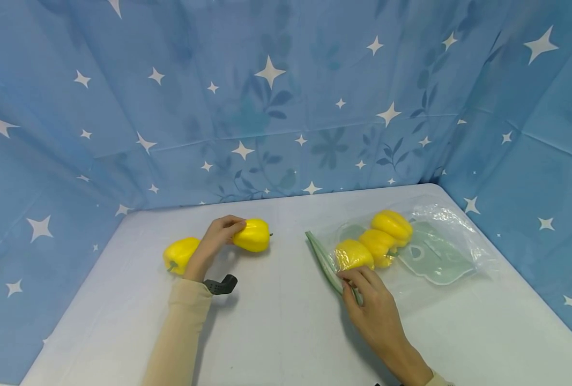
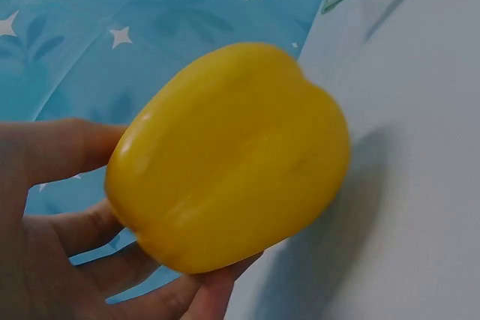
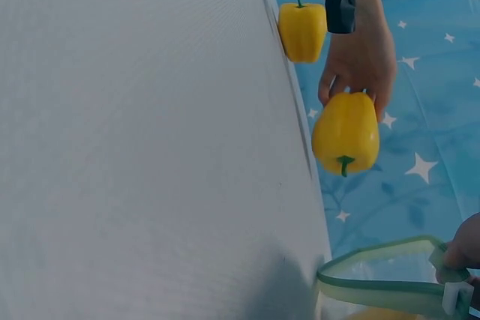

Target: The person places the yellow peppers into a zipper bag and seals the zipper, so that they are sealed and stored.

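My left hand (image 1: 216, 236) grips a yellow bell pepper (image 1: 253, 236), holding it above the table with its stem pointing right. In the left wrist view this pepper (image 2: 232, 159) lies between the thumb and fingers. My right hand (image 1: 374, 311) pinches the green rim (image 1: 325, 262) of a clear plastic bag (image 1: 459, 214). The right wrist view shows that rim (image 3: 382, 286) standing partly apart, with the fingers at one end. Inside the bag are three yellow bell peppers (image 1: 378, 245), lying in a slanting row. Another yellow bell pepper (image 1: 179, 254) rests on the table, partly behind the left wrist.
The white table (image 1: 286, 332) is bordered by blue star-patterned curtains (image 1: 286, 107) at the back and sides. A green leaf-shaped print (image 1: 437, 257) marks the bag's right part. On my left wrist sits a black device (image 1: 223, 285).
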Tool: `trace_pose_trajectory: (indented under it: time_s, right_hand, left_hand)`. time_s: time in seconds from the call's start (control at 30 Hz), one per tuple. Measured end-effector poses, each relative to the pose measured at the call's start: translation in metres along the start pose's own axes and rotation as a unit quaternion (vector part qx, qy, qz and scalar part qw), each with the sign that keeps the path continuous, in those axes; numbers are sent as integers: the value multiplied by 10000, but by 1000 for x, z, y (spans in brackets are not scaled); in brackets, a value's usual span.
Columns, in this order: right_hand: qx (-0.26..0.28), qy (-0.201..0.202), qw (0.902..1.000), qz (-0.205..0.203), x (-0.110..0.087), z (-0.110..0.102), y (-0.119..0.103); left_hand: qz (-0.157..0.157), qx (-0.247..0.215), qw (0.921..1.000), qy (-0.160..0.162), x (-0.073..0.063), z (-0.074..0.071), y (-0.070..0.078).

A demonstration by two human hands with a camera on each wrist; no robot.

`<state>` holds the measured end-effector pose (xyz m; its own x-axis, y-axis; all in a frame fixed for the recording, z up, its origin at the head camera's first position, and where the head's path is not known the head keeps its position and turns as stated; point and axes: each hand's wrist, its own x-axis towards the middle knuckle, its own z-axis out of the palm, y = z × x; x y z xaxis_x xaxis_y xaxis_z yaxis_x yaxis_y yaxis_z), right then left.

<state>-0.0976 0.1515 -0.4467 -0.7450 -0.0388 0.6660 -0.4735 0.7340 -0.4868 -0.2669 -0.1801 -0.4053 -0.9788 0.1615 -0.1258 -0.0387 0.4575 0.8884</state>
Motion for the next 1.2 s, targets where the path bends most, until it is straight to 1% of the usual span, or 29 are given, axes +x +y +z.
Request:
trace_pose_trajectory:
  time_s: [0.17,0.3,0.57,0.83,1.07,1.13,1.2]
  right_hand:
    - [-15,-6,10000,25,0,-1,-1]
    - [-28,11,10000,12,0,-1,-1]
    - [-12,20,10000,-31,0,-1,0]
    - [-65,-38,10000,56,0,-1,-1]
    - [-69,-47,9999,102,0,-1,-1]
    - [-81,-35,9999,97,0,-1,-2]
    - [-70,-26,9999,94,0,-1,-1]
  left_hand:
    - [-52,-45,9990,-449,-1,3,1]
    - [-28,72,9974,-714,0,6,1]
    - [42,141,9957,-912,-1,12,5]
    - [141,155,9931,-1157,-4,19,11]
    - [215,230,9908,-1318,-5,31,15]
    - [275,165,9899,-1383,-5,35,15]
    - [343,81,9878,-1515,-5,40,16]
